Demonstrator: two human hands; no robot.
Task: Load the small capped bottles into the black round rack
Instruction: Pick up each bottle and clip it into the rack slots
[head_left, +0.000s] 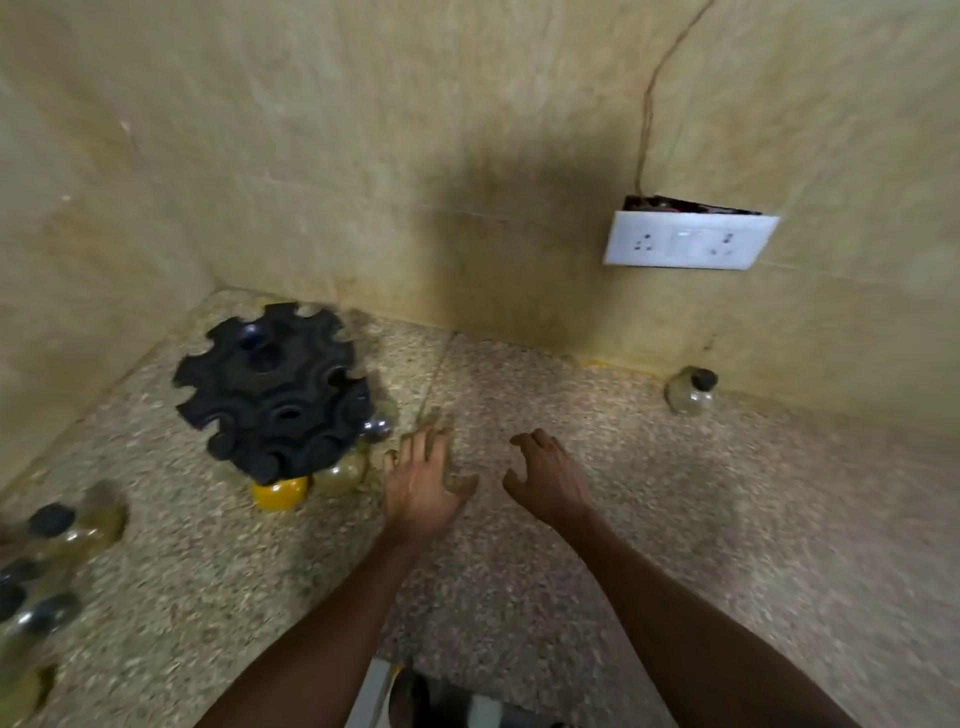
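While both the left hand (423, 480) and right hand (545, 480) hover spread and empty, reach for the lone capped bottle (690, 391) by the wall — grasp its body, keep it upright — then seat it in the black round rack (272, 389) at far left.

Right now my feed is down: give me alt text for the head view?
Both bare hands, left hand and right hand, hover open and empty over a speckled floor in a corner. The black round rack stands left of them with a few bottles under its near edge; one capped bottle sits by the right wall, more blurred bottles far left.
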